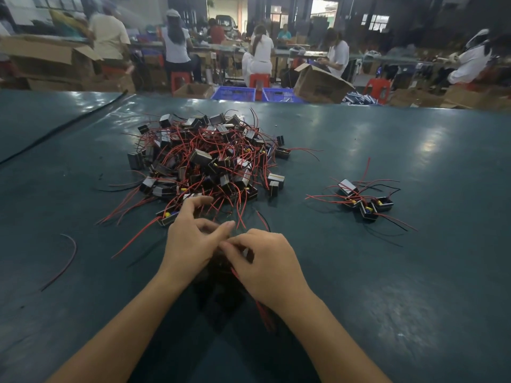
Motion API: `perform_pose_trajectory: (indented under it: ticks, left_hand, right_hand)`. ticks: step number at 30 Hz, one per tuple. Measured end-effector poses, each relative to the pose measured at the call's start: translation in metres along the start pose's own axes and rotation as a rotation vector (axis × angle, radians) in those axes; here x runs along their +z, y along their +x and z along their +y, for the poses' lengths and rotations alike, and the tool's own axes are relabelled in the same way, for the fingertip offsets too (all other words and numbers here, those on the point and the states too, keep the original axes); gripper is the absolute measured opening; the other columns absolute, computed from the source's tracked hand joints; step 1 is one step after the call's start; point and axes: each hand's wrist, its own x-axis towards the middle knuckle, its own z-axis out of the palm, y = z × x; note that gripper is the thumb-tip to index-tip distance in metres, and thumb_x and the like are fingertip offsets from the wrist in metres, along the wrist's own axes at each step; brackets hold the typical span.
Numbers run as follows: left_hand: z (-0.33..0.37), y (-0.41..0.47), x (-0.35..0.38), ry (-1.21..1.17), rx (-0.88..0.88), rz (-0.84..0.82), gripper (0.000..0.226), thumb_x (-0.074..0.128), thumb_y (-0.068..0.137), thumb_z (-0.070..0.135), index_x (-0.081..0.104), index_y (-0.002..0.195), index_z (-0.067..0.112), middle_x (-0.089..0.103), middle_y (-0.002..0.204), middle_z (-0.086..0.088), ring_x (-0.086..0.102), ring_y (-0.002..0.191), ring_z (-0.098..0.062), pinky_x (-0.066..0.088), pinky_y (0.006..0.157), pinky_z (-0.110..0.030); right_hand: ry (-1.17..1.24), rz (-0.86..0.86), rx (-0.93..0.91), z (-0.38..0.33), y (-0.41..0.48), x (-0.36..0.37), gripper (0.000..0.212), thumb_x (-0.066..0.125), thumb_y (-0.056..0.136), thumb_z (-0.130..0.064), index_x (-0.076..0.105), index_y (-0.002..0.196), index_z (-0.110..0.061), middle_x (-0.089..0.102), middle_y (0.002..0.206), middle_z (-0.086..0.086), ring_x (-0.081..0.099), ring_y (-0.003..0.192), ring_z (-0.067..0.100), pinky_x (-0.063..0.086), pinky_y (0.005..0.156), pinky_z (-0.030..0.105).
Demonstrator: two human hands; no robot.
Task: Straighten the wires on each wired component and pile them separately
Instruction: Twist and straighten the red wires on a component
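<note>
while most of the work plainly lies ahead, a start has been made. on the dark green table (414, 161) the big heap (204, 158) of little black boxes lies in the middle. its red and black wires are tangled and stick out every way. dozens lie there, none of them sorted. well apart to its right sits the small pile (365, 200), a handful of boxes with wires spread outward, which i take to be the finished ones. i judge the task only a small part done.

the left hand (190, 241) and right hand (265, 258) meet just before the heap's near edge, touching each other. the left hand's fingers are curled, and it seems to hold the piece (219, 262), a dark thing mostly hidden beneath both hands. the right hand's fingers are bent in a pinch on the red wires (264, 310), which run from under that hand toward the person, slightly rightward. that line is the long axis: box end toward the heap, free ends pointing back at the person. how the box itself is turned i cannot tell. a loose wire (69, 258) lies alone at far left.
</note>
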Motion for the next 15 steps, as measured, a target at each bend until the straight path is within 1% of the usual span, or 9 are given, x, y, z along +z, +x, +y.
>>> perform_pose_trajectory:
  ticks: [1, 3, 5, 7, 9, 10, 11, 13, 15]
  left_hand:
    - [0.0014, -0.0006, 0.0005, -0.035, -0.001, 0.042, 0.048, 0.079, 0.078, 0.017, 0.046, 0.113, 0.02, 0.071, 0.08, -0.005, 0.069, 0.057, -0.019, 0.057, 0.058, -0.035]
    - [0.0049, -0.0018, 0.0023, -0.079, 0.044, 0.114, 0.038, 0.077, 0.08, 0.012, 0.045, 0.1, 0.016, 0.064, 0.089, -0.008, 0.068, 0.053, -0.021, 0.058, 0.052, -0.031]
    - [0.0076, -0.0016, 0.004, -0.056, 0.122, 0.11, 0.025, 0.075, 0.081, 0.009, 0.052, 0.087, 0.013, 0.062, 0.083, -0.007, 0.069, 0.057, -0.02, 0.059, 0.056, -0.03]
    - [0.0076, -0.0004, 0.0049, -0.06, 0.14, 0.041, 0.017, 0.073, 0.082, 0.003, 0.061, 0.084, 0.014, 0.063, 0.074, 0.001, 0.071, 0.067, -0.023, 0.06, 0.063, -0.034]
    - [0.0074, 0.0008, 0.0043, -0.181, 0.071, -0.026, 0.019, 0.067, 0.083, -0.005, 0.065, 0.089, 0.013, 0.063, 0.073, 0.001, 0.073, 0.077, -0.025, 0.061, 0.069, -0.033]
    - [0.0073, 0.0013, 0.0041, -0.239, 0.045, -0.063, 0.021, 0.065, 0.084, -0.007, 0.067, 0.091, 0.012, 0.066, 0.077, -0.001, 0.074, 0.082, -0.024, 0.06, 0.071, -0.031]
    - [0.007, 0.0015, 0.0041, -0.27, 0.04, -0.114, 0.021, 0.064, 0.084, -0.006, 0.07, 0.091, 0.012, 0.071, 0.086, -0.003, 0.073, 0.086, -0.021, 0.059, 0.072, -0.028]
    - [0.0046, 0.0007, 0.0051, -0.271, 0.066, -0.239, 0.016, 0.067, 0.083, 0.004, 0.075, 0.092, 0.014, 0.073, 0.104, -0.001, 0.072, 0.093, -0.017, 0.058, 0.075, -0.025]
    - [0.0022, -0.0012, 0.0081, -0.245, 0.089, -0.285, 0.009, 0.072, 0.083, 0.013, 0.078, 0.087, 0.019, 0.073, 0.107, 0.002, 0.071, 0.095, -0.016, 0.058, 0.077, -0.026]
  right_hand:
    - [0.079, 0.013, 0.057, 0.0018, 0.0008, 0.0002, 0.025, 0.06, 0.094, -0.035, 0.075, 0.081, -0.02, 0.062, 0.063, -0.003, 0.051, 0.058, 0.014, 0.042, 0.06, 0.034]
    - [0.195, 0.026, 0.154, 0.0035, 0.0025, 0.0009, 0.039, 0.058, 0.096, -0.036, 0.07, 0.068, -0.013, 0.053, 0.051, -0.003, 0.045, 0.049, 0.017, 0.039, 0.051, 0.037]
    - [0.235, 0.022, 0.205, 0.0027, 0.0027, 0.0013, 0.043, 0.056, 0.097, -0.035, 0.064, 0.062, -0.01, 0.045, 0.046, -0.006, 0.04, 0.044, 0.014, 0.036, 0.048, 0.037]
    - [0.239, 0.02, 0.226, 0.0029, 0.0027, 0.0018, 0.043, 0.055, 0.098, -0.033, 0.064, 0.064, -0.01, 0.047, 0.047, -0.006, 0.042, 0.045, 0.014, 0.039, 0.048, 0.038]
    - [0.268, 0.009, 0.258, 0.0053, 0.0032, 0.0028, 0.04, 0.054, 0.099, -0.032, 0.067, 0.071, -0.007, 0.057, 0.053, 0.002, 0.053, 0.051, 0.024, 0.048, 0.053, 0.044]
    - [0.283, 0.0, 0.269, 0.0058, 0.0036, 0.003, 0.038, 0.053, 0.099, -0.032, 0.069, 0.075, -0.008, 0.06, 0.056, 0.005, 0.056, 0.055, 0.027, 0.05, 0.056, 0.046]
    - [0.289, -0.004, 0.27, 0.0059, 0.0037, 0.003, 0.035, 0.053, 0.099, -0.031, 0.071, 0.079, -0.009, 0.061, 0.057, 0.002, 0.058, 0.056, 0.027, 0.051, 0.058, 0.046]
    - [0.28, 0.003, 0.265, 0.0068, 0.0037, 0.0027, 0.031, 0.054, 0.099, -0.028, 0.074, 0.082, -0.011, 0.063, 0.059, -0.003, 0.059, 0.057, 0.023, 0.051, 0.06, 0.044]
    - [0.277, 0.008, 0.262, 0.0078, 0.0038, 0.0014, 0.029, 0.054, 0.098, -0.024, 0.074, 0.083, -0.009, 0.068, 0.064, 0.002, 0.062, 0.059, 0.025, 0.051, 0.06, 0.043]
